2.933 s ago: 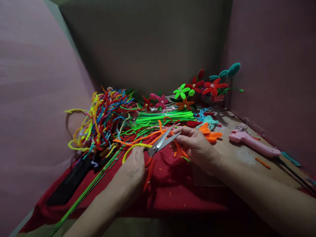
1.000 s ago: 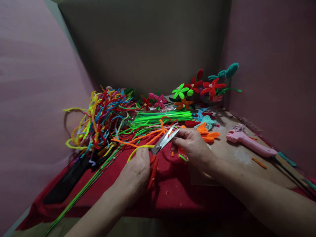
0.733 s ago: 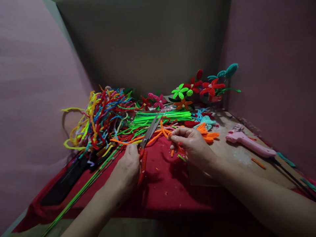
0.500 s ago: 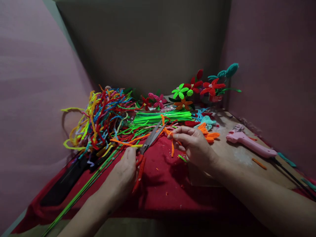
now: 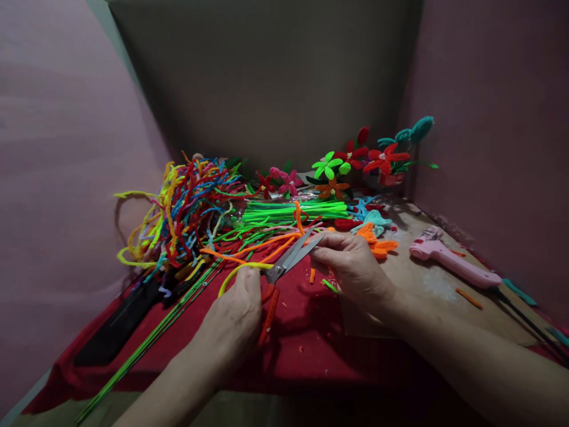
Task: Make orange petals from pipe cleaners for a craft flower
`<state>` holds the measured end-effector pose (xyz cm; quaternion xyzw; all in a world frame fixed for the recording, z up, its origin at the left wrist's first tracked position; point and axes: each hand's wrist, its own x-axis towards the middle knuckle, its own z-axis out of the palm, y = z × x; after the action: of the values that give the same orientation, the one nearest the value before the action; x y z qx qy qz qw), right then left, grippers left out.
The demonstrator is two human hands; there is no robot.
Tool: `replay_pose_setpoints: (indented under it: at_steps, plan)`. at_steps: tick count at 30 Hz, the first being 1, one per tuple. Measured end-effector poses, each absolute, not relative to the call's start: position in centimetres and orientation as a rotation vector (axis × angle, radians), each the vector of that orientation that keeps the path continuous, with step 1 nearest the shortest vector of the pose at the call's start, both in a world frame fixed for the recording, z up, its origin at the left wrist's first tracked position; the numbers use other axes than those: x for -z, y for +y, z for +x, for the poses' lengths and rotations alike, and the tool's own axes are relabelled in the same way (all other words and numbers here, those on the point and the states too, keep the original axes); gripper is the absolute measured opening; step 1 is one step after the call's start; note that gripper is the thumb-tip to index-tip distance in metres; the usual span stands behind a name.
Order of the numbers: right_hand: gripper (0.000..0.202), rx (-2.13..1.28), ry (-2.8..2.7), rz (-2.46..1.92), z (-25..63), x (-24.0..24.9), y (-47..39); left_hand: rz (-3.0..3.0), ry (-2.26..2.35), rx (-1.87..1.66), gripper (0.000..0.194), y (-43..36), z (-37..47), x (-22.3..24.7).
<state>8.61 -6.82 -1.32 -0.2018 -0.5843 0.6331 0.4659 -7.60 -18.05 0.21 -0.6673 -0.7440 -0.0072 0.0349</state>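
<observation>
Scissors with red handles [image 5: 279, 270] are in my left hand [image 5: 237, 302], which is closed round the handles. The blades are slightly apart and point up and right, their tips at the fingers of my right hand [image 5: 351, 264]. My right hand pinches a small orange pipe cleaner piece [image 5: 331, 229], mostly hidden by the fingers and blades. Behind the blades, an orange pipe cleaner [image 5: 298, 216] sticks up; its lower end is hidden. A yellow pipe cleaner [image 5: 231, 276] curves beside my left thumb. Below the blades is a short orange piece [image 5: 312, 276].
A tangled heap of coloured pipe cleaners [image 5: 186, 207] stands back left, beside a green bundle [image 5: 293, 210]. Pipe cleaner flowers [image 5: 329, 166] stand behind. On the board at right lie orange petals [image 5: 377, 243] and a pink glue gun [image 5: 453, 258]. Long green stems [image 5: 151, 338] cross the left edge.
My left hand has brought the scissors right and slightly down, so the blades now reach my right fingers. The orange strand hanging below those fingers now shows only as a short piece.
</observation>
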Motion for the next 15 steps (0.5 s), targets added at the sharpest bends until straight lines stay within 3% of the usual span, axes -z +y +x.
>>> replay_pose_setpoints:
  at_steps: [9, 15]
  plan:
    - [0.009, -1.534, -1.473, -0.542, 8.69, 1.14, -6.94, -2.027, -2.283, -0.133, 0.024, -18.07, -8.0, 0.23]
    - [0.009, -1.493, -1.473, -0.528, 8.58, 1.16, -6.93, -2.015, -2.273, -0.108, 0.034, -18.11, -8.36, 0.75]
